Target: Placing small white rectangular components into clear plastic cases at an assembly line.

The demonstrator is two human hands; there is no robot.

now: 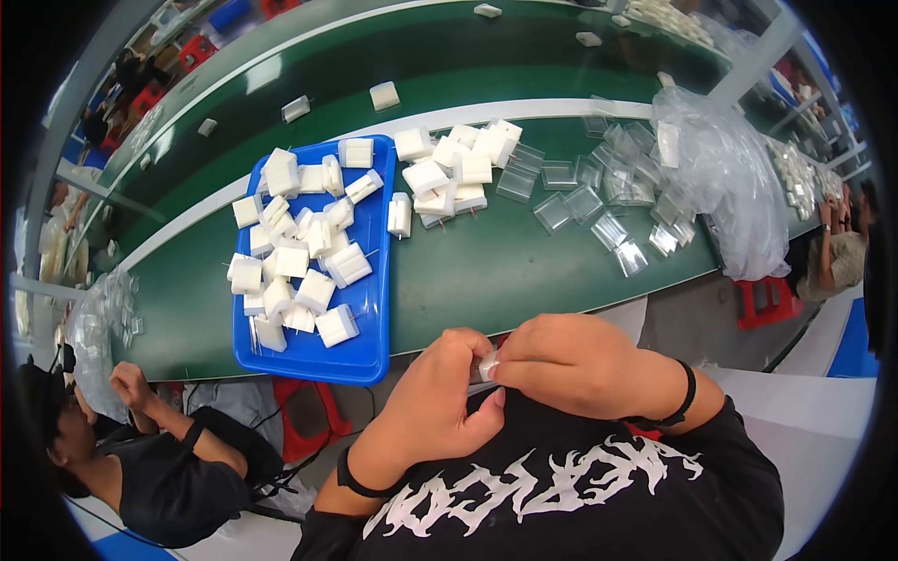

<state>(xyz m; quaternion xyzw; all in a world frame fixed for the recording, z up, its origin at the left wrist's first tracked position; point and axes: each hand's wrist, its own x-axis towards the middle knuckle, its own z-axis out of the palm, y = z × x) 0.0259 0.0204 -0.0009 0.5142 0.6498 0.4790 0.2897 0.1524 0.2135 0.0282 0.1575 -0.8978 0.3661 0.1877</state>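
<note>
My left hand [435, 397] and my right hand [575, 369] meet in front of my chest, fingers closed on one small white block [487, 366]. My fingers hide most of it, and I cannot tell whether a clear cover is on it. Past my hands on the left, a blue tray [376, 323] holds several cream-white blocks [349, 266], some with thin metal pins sticking out. More white blocks [426, 178] are piled on the green table beside the tray. To their right lie loose clear plastic covers [583, 203].
A large clear plastic bag [720, 168] rests at the table's right. Beyond a pale rail [552, 107], the green conveyor belt [426, 56] carries a few blocks. A co-worker [159, 467] sits at my left by a red stool [309, 421]; another red stool [767, 304] stands at right.
</note>
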